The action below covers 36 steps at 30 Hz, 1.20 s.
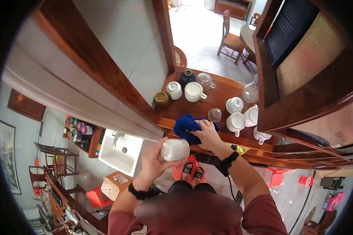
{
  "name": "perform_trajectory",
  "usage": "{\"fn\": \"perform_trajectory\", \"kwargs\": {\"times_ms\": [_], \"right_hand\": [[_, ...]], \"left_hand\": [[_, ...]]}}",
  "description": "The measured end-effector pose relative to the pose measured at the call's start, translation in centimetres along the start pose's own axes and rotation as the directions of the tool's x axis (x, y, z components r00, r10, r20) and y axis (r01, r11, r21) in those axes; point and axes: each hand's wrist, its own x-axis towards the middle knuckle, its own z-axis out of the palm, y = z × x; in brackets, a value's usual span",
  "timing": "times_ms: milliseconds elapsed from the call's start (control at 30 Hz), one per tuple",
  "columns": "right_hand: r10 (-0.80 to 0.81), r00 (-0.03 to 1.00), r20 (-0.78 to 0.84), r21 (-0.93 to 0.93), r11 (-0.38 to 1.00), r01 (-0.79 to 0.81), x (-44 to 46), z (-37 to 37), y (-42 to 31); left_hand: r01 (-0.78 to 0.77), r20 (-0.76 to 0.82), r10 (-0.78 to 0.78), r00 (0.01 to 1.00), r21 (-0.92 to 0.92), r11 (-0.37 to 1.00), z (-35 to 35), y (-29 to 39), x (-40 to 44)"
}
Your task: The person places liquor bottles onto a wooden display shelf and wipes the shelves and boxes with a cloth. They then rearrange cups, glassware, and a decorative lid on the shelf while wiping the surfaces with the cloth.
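Observation:
My left hand (153, 158) is wrapped round a white cup (175, 150), held tilted in front of the wooden shelf. My right hand (206, 133) grips a bunched blue cloth (187, 129) at the shelf's front edge. Just beyond the cloth sits a small clear glass (214, 115). Upside-down white mugs (235, 122) stand to the right of it. Behind the cloth are a white mug (194, 92), a white cup (174, 90), a brown cup (161, 99), a dark blue cup (188, 76) and a clear glass mug (205, 81).
A clear glass vessel (251, 92) stands by the right-hand cabinet (266, 113). At the left is a white sink (119, 156), with a stool (113, 187) below it. Beyond the shelf are a wooden chair (231, 39) and a round table (247, 37).

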Motion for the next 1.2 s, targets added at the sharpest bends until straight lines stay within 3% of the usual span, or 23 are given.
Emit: {"fn": "perform_trajectory", "kwargs": {"times_ms": [167, 233, 300, 367, 467, 500, 667, 933, 1033, 1200], "right_hand": [[0.02, 0.999, -0.034, 0.057, 0.998, -0.018, -4.7, -2.0, 1.0], [0.035, 0.999, -0.036, 0.041, 0.999, -0.033, -6.4, -2.1, 1.4], [0.048, 0.998, -0.038, 0.047, 0.998, -0.046, -7.6, -1.9, 1.5], [0.111, 0.993, -0.044, 0.02, 0.994, -0.11, -8.5, -2.0, 1.4], [0.136, 0.985, -0.11, 0.024, 0.991, -0.134, -9.7, -2.0, 1.5], [0.143, 0.982, -0.126, 0.02, 0.99, -0.141, -10.2, -1.9, 1.8], [0.209, 0.974, -0.084, 0.027, 0.978, -0.207, -10.3, -1.8, 1.8], [0.24, 0.968, -0.073, 0.048, 0.97, -0.237, -10.3, -1.4, 2.0], [0.246, 0.968, -0.053, 0.065, 0.968, -0.242, -10.0, -2.0, 1.6], [0.213, 0.975, -0.062, 0.036, 0.977, -0.211, -10.0, -2.0, 1.8]], "left_hand": [[-0.185, 0.1, 0.176, 0.979, 0.082, 0.979, 4.2, 0.0, 7.2], [-0.141, 0.167, 0.11, 0.98, 0.184, 0.973, 6.3, 1.8, 11.3], [-0.133, 0.07, 0.126, 0.99, 0.106, 0.985, 9.6, 2.4, 15.0], [-0.031, 0.129, 0.011, 0.992, 0.158, 0.987, 12.3, 3.7, 18.6], [0.015, 0.117, -0.024, 0.993, 0.085, 0.996, 16.6, 3.9, 22.2], [0.02, 0.14, -0.046, 0.989, 0.183, 0.983, 18.0, 3.8, 23.0], [0.081, 0.249, -0.191, 0.949, 0.395, 0.915, 23.2, 2.5, 25.4], [-0.09, 0.355, -0.07, 0.932, 0.414, 0.906, 26.8, 1.3, 25.9], [-0.082, 0.333, -0.071, 0.94, 0.425, 0.902, 26.7, 1.4, 25.4], [-0.041, 0.478, -0.179, 0.86, 0.414, 0.909, 25.3, 2.5, 25.7]]}}
